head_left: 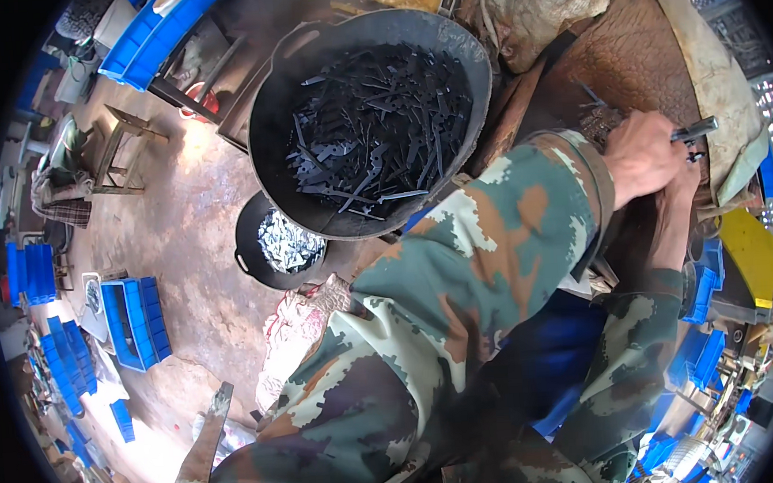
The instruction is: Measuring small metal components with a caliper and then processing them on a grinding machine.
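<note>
My left hand is closed in a fist at the right, above a brown leather-like sheet. A short dark metal rod sticks out past its fingers; the gripped part is hidden. My right hand comes up from below, pressed close against the left one. Its fingers are mostly hidden, so I cannot see what they hold. Just left of the fist sits a brown, wiry clump, partly covered by my hand.
A big black tub holds many thin dark metal strips. Below it stands a smaller black basin with silvery pieces. Blue crates and a wooden stool occupy the floor at left. A yellow panel stands at right.
</note>
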Motion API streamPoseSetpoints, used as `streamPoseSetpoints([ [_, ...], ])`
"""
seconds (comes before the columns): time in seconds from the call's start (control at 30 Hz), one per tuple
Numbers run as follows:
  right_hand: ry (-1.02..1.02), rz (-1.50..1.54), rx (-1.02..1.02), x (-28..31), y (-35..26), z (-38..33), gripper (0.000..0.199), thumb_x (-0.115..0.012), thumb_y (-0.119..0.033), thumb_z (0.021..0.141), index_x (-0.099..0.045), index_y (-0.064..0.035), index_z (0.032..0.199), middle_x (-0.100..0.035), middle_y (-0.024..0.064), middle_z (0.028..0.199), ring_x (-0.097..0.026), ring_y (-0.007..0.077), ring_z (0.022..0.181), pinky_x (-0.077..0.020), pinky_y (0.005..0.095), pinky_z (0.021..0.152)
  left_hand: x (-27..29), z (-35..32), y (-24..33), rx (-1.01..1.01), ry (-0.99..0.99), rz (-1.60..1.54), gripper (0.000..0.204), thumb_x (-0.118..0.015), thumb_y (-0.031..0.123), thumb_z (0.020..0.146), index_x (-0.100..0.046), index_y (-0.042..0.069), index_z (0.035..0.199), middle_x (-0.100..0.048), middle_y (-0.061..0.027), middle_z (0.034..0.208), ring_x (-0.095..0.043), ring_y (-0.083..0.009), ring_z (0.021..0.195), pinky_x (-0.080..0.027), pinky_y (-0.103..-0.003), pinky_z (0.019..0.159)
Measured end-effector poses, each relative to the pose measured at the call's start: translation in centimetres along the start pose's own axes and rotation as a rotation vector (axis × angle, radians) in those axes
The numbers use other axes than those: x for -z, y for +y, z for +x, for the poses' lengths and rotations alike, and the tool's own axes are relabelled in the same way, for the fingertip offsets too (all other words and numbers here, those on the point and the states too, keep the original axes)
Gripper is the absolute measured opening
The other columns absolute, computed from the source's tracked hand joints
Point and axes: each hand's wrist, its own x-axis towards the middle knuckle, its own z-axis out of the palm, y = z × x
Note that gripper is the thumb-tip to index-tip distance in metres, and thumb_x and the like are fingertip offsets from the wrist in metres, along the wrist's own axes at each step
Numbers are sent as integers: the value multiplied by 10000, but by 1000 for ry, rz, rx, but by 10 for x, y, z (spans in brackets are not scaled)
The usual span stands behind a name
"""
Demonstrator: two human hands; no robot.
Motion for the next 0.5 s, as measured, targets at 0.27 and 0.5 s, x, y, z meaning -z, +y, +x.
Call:
streamPoseSetpoints([
  [0.27,-321,-191,-226,19,-80,-124,216,-721,-164,888,-670,-61,1071,-517,-34,652,-370,36,437,-325,214,417,16,20,-24,-100,-57,282,356,-584,370,819,-723,43,830,-691,-222,871,-674,-405,877,-550,-474,822],
  [0.5,-675,-577,376,41,-43,-178,300,-786,-111,760,-667,-51,1029,-694,70,1127,-665,240,1054,-531,321,864,27,35,-60,-103,-164,358,351,-584,375,856,-707,46,875,-695,-193,844,-660,-381,842,-500,-457,777],
])
